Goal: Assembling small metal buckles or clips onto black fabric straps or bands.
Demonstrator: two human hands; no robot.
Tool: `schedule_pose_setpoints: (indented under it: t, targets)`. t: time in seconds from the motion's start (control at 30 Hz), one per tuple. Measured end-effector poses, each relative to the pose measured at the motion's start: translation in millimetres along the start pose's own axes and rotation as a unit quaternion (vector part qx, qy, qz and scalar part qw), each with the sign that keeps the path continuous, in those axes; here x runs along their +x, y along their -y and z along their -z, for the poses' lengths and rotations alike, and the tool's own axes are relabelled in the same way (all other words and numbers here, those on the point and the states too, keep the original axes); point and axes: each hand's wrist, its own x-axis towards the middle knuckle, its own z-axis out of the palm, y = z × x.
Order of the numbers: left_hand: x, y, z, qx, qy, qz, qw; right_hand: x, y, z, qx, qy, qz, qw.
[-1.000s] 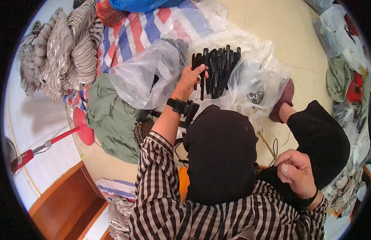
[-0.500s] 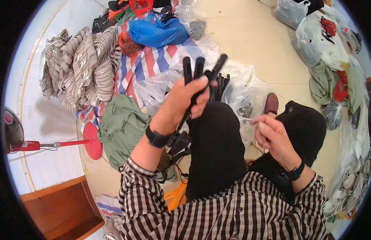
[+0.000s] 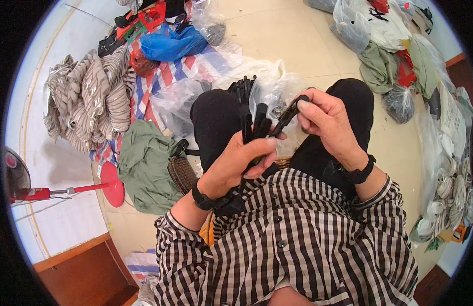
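My left hand (image 3: 241, 159) is closed round a bunch of slim black sticks with rounded ends (image 3: 259, 121), held up over my lap. One black stick (image 3: 284, 118) leans out to the right from that fist. Its far end is pinched between the thumb and fingers of my right hand (image 3: 328, 118). What the sticks are, I cannot tell. Beyond my knees, more black sticks (image 3: 242, 89) stand bunched beside a clear plastic bag (image 3: 275, 86). My left palm hides the lower part of the held bunch.
Left of me are a green cloth (image 3: 144, 166), a red-based fan (image 3: 113, 184) and bundled striped cord (image 3: 88, 102). A blue bag (image 3: 172, 42) lies on a striped sheet (image 3: 155, 86) at the back. Filled plastic bags (image 3: 351, 28) line the right side.
My left hand has come down and nearer my body with the sticks. My right hand has moved up and left and now grips one stick's end. My knees have shifted, and the view has moved.
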Motion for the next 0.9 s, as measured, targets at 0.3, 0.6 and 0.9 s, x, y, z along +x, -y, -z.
schedule_pose_setpoints:
  t: [0.3, 0.6, 0.9]
  targets:
    - [-16.3, 17.5, -10.7, 0.067, -0.020, -0.067, 0.995, -30.5, 9.9, 15.5, 0.013, -0.051, 0.042, 0.998]
    - [-26.9, 11.2, -21.2, 0.100, -0.068, -0.124, 0.985, -47.1, 17.1, -5.0, 0.021, 0.013, 0.005, 1.000]
    - [-32.1, 27.2, -30.1, 0.135, -0.058, -0.110, 0.983, -51.4, 3.9, -20.0, 0.030, 0.046, -0.021, 0.998]
